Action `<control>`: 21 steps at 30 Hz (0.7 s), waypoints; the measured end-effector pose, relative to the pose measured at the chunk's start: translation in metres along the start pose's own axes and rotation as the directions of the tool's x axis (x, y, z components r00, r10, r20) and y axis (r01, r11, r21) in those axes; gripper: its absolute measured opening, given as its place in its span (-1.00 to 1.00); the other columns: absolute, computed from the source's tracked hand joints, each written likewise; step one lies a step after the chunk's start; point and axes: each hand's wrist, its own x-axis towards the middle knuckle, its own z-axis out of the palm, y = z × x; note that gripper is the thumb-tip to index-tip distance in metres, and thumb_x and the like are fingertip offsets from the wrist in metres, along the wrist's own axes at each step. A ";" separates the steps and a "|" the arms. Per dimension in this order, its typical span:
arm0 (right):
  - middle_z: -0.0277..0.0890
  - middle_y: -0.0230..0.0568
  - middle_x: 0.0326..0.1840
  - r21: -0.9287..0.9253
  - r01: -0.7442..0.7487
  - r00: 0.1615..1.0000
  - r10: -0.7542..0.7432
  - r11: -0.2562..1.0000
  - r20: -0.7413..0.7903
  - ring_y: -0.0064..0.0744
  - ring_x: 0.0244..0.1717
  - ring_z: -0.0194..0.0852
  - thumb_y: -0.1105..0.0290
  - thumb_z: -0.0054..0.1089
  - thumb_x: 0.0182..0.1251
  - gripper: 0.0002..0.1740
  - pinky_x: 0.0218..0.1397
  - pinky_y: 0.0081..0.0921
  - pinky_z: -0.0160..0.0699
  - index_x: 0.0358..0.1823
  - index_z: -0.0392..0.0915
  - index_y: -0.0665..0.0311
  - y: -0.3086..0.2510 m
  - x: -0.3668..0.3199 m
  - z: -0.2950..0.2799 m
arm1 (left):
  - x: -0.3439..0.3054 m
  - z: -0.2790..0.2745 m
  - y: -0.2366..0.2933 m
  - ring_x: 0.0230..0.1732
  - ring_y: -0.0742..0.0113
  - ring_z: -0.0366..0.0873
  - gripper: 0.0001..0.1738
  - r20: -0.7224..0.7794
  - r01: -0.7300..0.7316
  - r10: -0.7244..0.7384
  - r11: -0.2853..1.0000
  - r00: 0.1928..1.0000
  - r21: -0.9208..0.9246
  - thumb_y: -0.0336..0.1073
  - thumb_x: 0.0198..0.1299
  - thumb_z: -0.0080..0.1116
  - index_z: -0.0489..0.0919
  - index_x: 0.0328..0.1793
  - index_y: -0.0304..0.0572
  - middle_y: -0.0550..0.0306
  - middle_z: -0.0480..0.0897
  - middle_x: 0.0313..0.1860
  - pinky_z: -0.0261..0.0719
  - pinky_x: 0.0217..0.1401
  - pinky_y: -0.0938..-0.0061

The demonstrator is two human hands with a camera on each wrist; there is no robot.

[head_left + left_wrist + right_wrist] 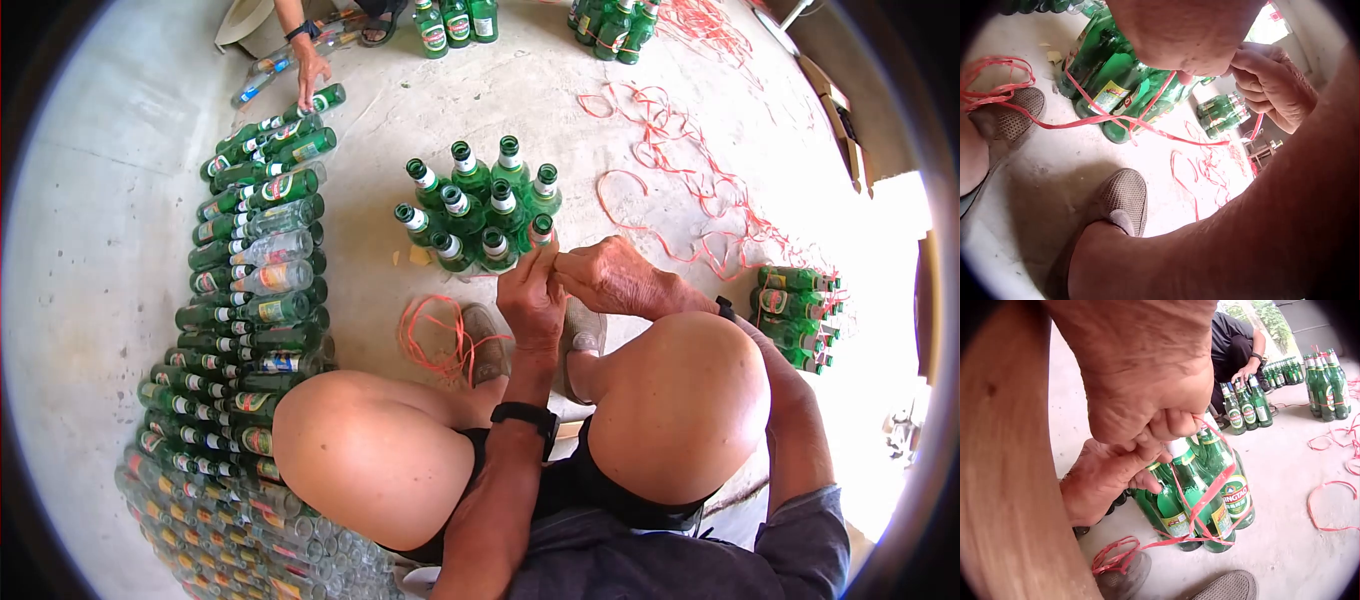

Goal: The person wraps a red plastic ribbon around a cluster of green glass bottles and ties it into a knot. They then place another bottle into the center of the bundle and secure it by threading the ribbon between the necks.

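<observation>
A cluster of upright green bottles point(467, 178) stands on the floor before the person's feet. Red plastic strap point(1200, 515) runs round its lower part and up its near side to the hands. At the cluster's near right edge, the left hand point(530, 302) pinches the strap, its fingers close to a bottle neck. The right hand point(615, 277) touches the left one, with fingers curled round a strap end point(1257, 127) that hangs below it. In the right wrist view, the right hand point(1147, 375) is above the left hand point(1100, 481); their fingertips partly hide the strap between them.
Many bottles point(285, 220) lie in rows at the left, where another person's hand point(312, 75) touches one. Bottle bundles stand at the back; another bundle point(790, 305) lies at the right. Loose strap point(700, 185) covers floor at the right; more point(437, 330) lies by the left shoe.
</observation>
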 end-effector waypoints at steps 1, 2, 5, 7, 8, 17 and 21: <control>0.63 -0.14 -0.48 0.019 -0.011 1.000 0.011 1.000 -0.015 0.03 -0.51 0.68 0.38 0.25 0.40 -0.88 -0.48 -0.08 0.64 -0.26 0.53 0.25 0.000 0.000 0.003 | 0.000 0.000 -0.003 -0.10 0.03 0.75 -0.62 -0.005 -0.001 0.001 1.000 1.000 0.010 -0.39 0.14 0.44 0.83 0.13 -0.02 0.13 0.83 -0.02 0.62 0.03 0.20; 0.63 -0.13 -0.47 0.037 -0.024 0.999 0.025 0.999 -0.030 0.04 -0.51 0.67 0.38 0.24 0.41 -0.89 -0.48 -0.07 0.64 -0.25 0.54 0.25 0.001 -0.001 0.006 | -0.001 0.001 -0.005 -0.10 0.04 0.75 -0.63 -0.008 -0.001 0.002 1.000 1.000 0.019 -0.39 0.14 0.44 0.83 0.12 -0.01 0.13 0.83 -0.02 0.62 0.03 0.20; 0.65 -0.11 -0.45 0.091 -0.033 0.998 0.037 0.995 -0.048 0.06 -0.49 0.68 0.40 0.21 0.45 -0.91 -0.45 -0.06 0.65 -0.21 0.55 0.26 0.002 -0.003 0.011 | 0.000 0.002 -0.005 -0.10 0.04 0.75 -0.68 -0.012 0.008 -0.008 1.000 1.000 0.006 -0.38 0.20 0.43 0.83 0.10 0.00 0.13 0.83 -0.05 0.62 0.02 0.20; 0.64 -0.06 -0.46 0.117 -0.040 0.995 0.051 0.992 -0.090 0.08 -0.47 0.69 0.39 0.22 0.48 -0.90 -0.43 -0.05 0.66 -0.19 0.57 0.26 -0.001 -0.003 0.010 | 0.003 0.001 -0.004 -0.11 0.02 0.75 -0.72 -0.012 0.016 -0.016 1.000 1.000 -0.013 -0.39 0.25 0.42 0.83 0.09 -0.01 0.10 0.83 -0.08 0.63 0.00 0.20; 0.64 -0.04 -0.46 0.131 -0.043 0.992 0.058 0.990 -0.111 0.09 -0.46 0.70 0.39 0.22 0.49 -0.90 -0.42 -0.04 0.67 -0.18 0.58 0.27 -0.003 -0.004 0.009 | 0.003 0.000 -0.003 -0.12 0.00 0.76 -0.74 -0.011 0.020 -0.021 1.000 1.000 -0.021 -0.40 0.28 0.40 0.83 0.08 -0.03 0.08 0.83 -0.10 0.65 -0.02 0.21; 0.59 0.04 -0.51 0.395 -0.268 0.964 0.241 0.879 0.117 -0.01 -0.52 0.63 0.39 0.30 0.48 -0.81 -0.41 -0.12 0.56 -0.29 0.64 0.37 -0.007 -0.007 -0.030 | 0.003 0.007 0.004 -0.33 0.37 0.73 -0.77 0.188 0.540 -0.567 0.554 0.802 -0.634 -0.33 0.50 0.32 0.81 0.12 -0.30 0.12 0.83 -0.18 0.70 -0.20 0.43; 0.53 -0.16 -0.56 0.369 -0.356 0.926 0.271 0.858 0.262 -0.49 -0.53 0.43 0.42 0.40 0.40 -0.86 -0.44 -0.34 0.41 -0.26 0.70 0.37 -0.004 0.000 -0.067 | 0.013 -0.001 0.018 -0.39 0.45 0.68 -0.71 0.284 0.671 -0.731 0.307 0.620 -0.675 -0.23 0.47 0.38 0.82 0.10 -0.33 0.12 0.84 -0.21 0.62 -0.27 0.55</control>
